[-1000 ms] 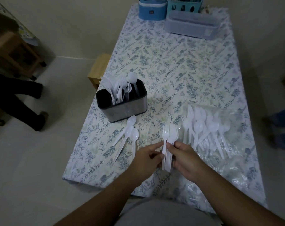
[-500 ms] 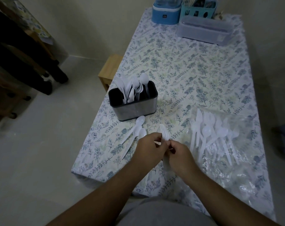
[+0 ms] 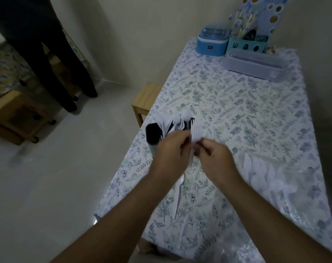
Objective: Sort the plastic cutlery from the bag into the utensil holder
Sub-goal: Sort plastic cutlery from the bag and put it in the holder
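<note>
My left hand (image 3: 170, 150) and my right hand (image 3: 214, 158) together hold a small bunch of white plastic forks (image 3: 196, 131), tines up, just in front of the utensil holder (image 3: 151, 134). The holder is a dark metal box near the table's left edge. White cutlery (image 3: 175, 121) stands in it, and my left hand hides part of it. A clear plastic bag (image 3: 286, 179) with several white pieces lies to the right. A loose white spoon (image 3: 178, 194) lies on the cloth below my hands.
The table (image 3: 237, 103) has a floral cloth. At its far end stand a blue box (image 3: 211, 43), a teal caddy (image 3: 246, 43) and a clear lidded container (image 3: 256, 64). A wooden stool (image 3: 145, 101) is by the left edge. A person's dark legs (image 3: 53, 59) stand far left.
Both hands lifted the forks off the cloth and carried them forward to the holder. The view swung left and up. The standing person's legs shifted at the left.
</note>
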`<state>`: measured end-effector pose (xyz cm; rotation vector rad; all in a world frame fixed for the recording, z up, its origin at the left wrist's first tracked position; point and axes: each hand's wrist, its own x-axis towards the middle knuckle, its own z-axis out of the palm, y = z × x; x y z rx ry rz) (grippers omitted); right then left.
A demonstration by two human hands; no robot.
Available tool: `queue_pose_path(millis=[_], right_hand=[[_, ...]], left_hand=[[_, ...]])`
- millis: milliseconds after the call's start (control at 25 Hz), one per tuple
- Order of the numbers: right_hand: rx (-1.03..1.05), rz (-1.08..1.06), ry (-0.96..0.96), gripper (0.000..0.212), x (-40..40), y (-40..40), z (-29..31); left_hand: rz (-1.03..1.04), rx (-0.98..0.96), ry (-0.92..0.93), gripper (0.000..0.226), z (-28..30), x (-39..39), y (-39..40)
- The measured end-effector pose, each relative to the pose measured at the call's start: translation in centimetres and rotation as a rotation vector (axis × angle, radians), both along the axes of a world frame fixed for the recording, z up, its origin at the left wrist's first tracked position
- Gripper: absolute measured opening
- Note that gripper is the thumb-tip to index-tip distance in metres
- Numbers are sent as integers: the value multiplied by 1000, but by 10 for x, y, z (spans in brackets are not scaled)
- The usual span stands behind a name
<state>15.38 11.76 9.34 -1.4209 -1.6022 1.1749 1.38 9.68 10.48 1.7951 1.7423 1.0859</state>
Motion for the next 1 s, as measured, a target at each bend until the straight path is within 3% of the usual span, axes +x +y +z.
queue_pose_path(millis=[160,320,480,640,800,880,1000], right_hand=[[194,-5,-24,22,-26,53,28],[230,-9,-90,19,-38,72,15],[174,64,-268,19,-37,71,2],[165,104,-401,20,-30,68,8],[102,19,-297,25,-16,41,8],[-41,9,-253,29,-6,16,-9],[-284,60,-241,26,8,-24,-52]], left_hand=[[95,72,-78,24,39,-21,42],[127,28,-63,24,25,-30,57],[84,-75,24,13,9,-34,61],[112,-118,207,39,20,-38,62],[161,12,101,16,17,-35,15],[171,-179,101,6,-16,-35,-22],[232,-638,213,10,-88,-40,-63]])
